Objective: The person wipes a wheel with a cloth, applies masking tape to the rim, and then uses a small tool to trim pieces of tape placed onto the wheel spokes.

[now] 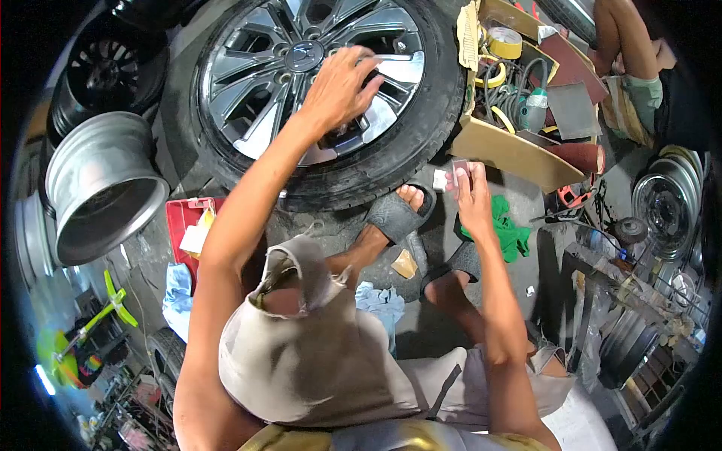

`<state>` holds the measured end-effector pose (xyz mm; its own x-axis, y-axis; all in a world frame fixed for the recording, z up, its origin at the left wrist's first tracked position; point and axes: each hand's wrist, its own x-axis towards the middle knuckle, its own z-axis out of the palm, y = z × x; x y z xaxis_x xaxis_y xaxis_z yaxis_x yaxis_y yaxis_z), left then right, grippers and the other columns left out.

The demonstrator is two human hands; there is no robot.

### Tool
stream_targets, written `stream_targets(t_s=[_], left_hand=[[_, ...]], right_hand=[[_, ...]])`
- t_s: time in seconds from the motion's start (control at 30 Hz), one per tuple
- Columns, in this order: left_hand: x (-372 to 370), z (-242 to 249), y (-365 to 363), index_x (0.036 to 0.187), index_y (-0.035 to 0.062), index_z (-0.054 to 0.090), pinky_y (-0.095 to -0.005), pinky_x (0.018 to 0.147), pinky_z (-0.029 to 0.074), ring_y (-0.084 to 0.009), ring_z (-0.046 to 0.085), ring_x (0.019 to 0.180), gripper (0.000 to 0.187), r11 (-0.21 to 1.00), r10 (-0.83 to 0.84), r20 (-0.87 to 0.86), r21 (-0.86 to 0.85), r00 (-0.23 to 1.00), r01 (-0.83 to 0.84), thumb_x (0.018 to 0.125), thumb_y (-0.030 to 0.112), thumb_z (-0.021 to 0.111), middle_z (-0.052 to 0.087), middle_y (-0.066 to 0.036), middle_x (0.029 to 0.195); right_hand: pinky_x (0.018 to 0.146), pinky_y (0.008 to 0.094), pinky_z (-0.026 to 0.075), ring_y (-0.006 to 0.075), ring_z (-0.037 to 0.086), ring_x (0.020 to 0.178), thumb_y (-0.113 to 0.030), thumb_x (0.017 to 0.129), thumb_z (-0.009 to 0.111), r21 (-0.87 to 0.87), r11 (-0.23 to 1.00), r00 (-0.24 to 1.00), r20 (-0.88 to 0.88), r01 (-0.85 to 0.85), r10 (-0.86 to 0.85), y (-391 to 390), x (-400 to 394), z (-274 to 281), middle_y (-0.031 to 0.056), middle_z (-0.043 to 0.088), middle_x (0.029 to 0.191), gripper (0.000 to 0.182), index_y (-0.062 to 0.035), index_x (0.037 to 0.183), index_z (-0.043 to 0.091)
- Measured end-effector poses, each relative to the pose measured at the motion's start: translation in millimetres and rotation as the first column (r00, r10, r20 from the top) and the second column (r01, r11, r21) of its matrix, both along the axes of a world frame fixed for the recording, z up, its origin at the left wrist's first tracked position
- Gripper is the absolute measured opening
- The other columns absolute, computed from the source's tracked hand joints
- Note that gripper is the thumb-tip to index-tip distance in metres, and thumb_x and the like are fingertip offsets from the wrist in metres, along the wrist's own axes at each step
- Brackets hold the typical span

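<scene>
A silver and dark alloy wheel (304, 56) with a black tyre (421, 143) lies flat on the floor. My left hand (340, 86) is over its spokes near the hub, fingers bent and apart, holding nothing. To the right of the tyre my right hand (472, 197) pinches a small reddish-brown piece (459, 167), like sandpaper. Just behind that hand lies a small white block (440, 180). A green cloth (511, 229) is on the floor beside my right wrist.
A cardboard box (519, 159) of tape, cables and sandpaper stands at upper right, near another person's leg (624, 37). A red tray (180, 225) and a bare rim (105, 188) are on the left. More rims (665, 207) stand at right.
</scene>
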<state>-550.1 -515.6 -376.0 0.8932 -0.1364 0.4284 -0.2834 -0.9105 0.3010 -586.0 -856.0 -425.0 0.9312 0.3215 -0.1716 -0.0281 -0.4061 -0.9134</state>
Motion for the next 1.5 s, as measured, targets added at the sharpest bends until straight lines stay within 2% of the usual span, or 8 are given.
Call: stream_targets(t_s=[0.17, 0.3, 0.8, 0.97, 1.1, 1.17, 1.33, 1.5], left_hand=[[63.4, -23.1, 2.9, 0.127, 0.0044, 0.066, -0.0492, 0.097, 0.051, -0.0397, 0.062, 0.114, 0.039, 0.995, -0.088, -0.007, 0.039, 0.996, 0.088, 0.102, 0.034, 0.062, 0.065, -0.019, 0.124], [81.4, -34.7, -7.4, 0.111, 0.0002, 0.069, -0.0539, 0.095, 0.051, -0.0447, 0.067, 0.109, 0.063, 1.0, 0.009, -0.444, -0.015, 0.896, -0.017, 0.11, 0.054, 0.036, 0.071, -0.026, 0.114], [25.4, -18.8, -26.5, 0.109, -0.0004, 0.072, -0.0537, 0.094, 0.05, -0.0458, 0.066, 0.102, 0.047, 0.993, -0.007, -0.543, -0.102, 0.839, -0.058, 0.11, 0.036, 0.042, 0.073, -0.025, 0.101], [26.2, -23.7, -11.3, 0.12, -0.0012, 0.071, -0.0491, 0.095, 0.052, -0.0442, 0.067, 0.107, 0.046, 0.963, -0.146, -0.41, -0.267, 0.901, 0.034, 0.103, 0.039, 0.055, 0.07, -0.025, 0.109], [4.9, -17.7, -7.2, 0.123, 0.0017, 0.068, -0.0463, 0.1, 0.049, -0.04, 0.063, 0.116, 0.038, 0.94, -0.106, -0.167, -0.34, 0.98, 0.043, 0.097, 0.029, 0.067, 0.066, -0.021, 0.117], [-10.5, -9.5, -8.9, 0.12, 0.0023, 0.07, -0.0468, 0.099, 0.05, -0.0395, 0.063, 0.112, 0.034, 0.955, -0.035, -0.157, -0.296, 0.987, -0.013, 0.097, 0.026, 0.067, 0.066, -0.019, 0.115], [-5.0, -23.9, -3.7, 0.115, 0.0016, 0.072, -0.047, 0.099, 0.048, -0.0384, 0.064, 0.109, 0.034, 0.972, -0.034, -0.084, -0.233, 0.996, 0.013, 0.102, 0.031, 0.062, 0.069, -0.017, 0.107], [4.3, -35.5, -4.3, 0.113, 0.0014, 0.073, -0.0464, 0.102, 0.044, -0.0362, 0.064, 0.107, 0.042, 0.97, -0.041, -0.126, -0.243, 0.991, 0.009, 0.106, 0.038, 0.052, 0.07, -0.017, 0.103]], right_hand=[[0.067, 0.0234, 0.046, 0.0059, 0.057, 0.074, -0.028, 0.107, 0.061, 0.244, 0.969, 0.973, -0.23, 0.043, 0.014, 19.3, 3.7, 24.4, 0.0004, 0.068, 0.089, 0.024, -0.0057, 0.104, 0.067], [0.066, 0.0233, 0.048, 0.0054, 0.059, 0.073, -0.027, 0.103, 0.069, 0.413, 0.88, 0.921, -0.385, 0.233, -0.063, 23.8, 0.0, 35.6, 0.0001, 0.068, 0.086, 0.024, -0.0039, 0.106, 0.072], [0.065, 0.0284, 0.048, 0.0135, 0.057, 0.074, -0.01, 0.09, 0.079, -0.135, 0.99, 0.936, 0.345, -0.027, 0.072, 65.5, 1.0, 54.1, 0.0051, 0.061, 0.091, 0.034, -0.0066, 0.124, 0.076], [0.057, 0.0214, 0.047, 0.0065, 0.057, 0.072, -0.015, 0.098, 0.075, 0.231, 0.971, 0.997, 0.038, 0.055, -0.065, 61.3, -0.3, 27.7, -0.001, 0.051, 0.094, 0.032, -0.0054, 0.129, 0.072], [0.06, 0.027, 0.05, 0.0095, 0.058, 0.074, -0.013, 0.096, 0.077, 0.19, 0.979, 0.997, 0.003, 0.074, -0.076, 65.0, -5.3, 44.1, 0.0011, 0.051, 0.091, 0.034, -0.0053, 0.128, 0.073], [0.064, 0.0328, 0.05, 0.014, 0.057, 0.076, -0.012, 0.093, 0.078, -0.208, 0.978, 0.938, 0.333, -0.025, 0.095, 64.1, -7.0, 50.5, 0.0046, 0.052, 0.089, 0.034, -0.0063, 0.126, 0.075], [0.068, 0.039, 0.051, 0.0283, 0.058, 0.077, -0.01, 0.094, 0.076, -0.274, 0.954, 0.929, 0.305, -0.125, 0.209, 70.0, -6.0, 63.1, 0.0146, 0.055, 0.088, 0.034, -0.0064, 0.128, 0.074], [0.067, 0.0395, 0.05, 0.0274, 0.058, 0.073, -0.007, 0.097, 0.071, -0.285, 0.944, 0.876, 0.395, -0.168, 0.275, 75.8, -1.6, 67.2, 0.0141, 0.054, 0.087, 0.033, -0.0057, 0.129, 0.072]])
